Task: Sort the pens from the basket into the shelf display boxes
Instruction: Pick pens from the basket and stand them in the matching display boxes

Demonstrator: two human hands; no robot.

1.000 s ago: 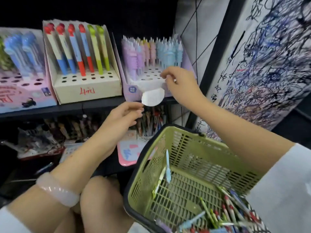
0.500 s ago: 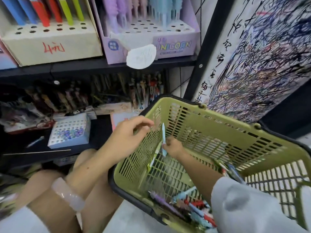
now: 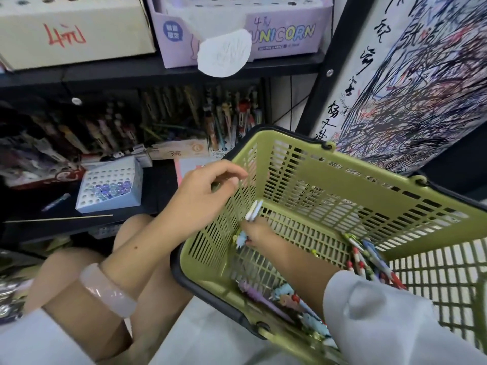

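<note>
Display boxes (image 3: pixel 237 35) cropped at top edge; right hand (image 3: pixel 257 231) fingertips hidden.

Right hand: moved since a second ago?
Yes. The right hand was up at the UNICORN box on the shelf; it has dropped into the green basket, fingers pinching a pen near the left wall.

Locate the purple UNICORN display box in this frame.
In the head view, the UNICORN box sits top centre on the upper shelf, right of the cream box, above the green basket.
</note>
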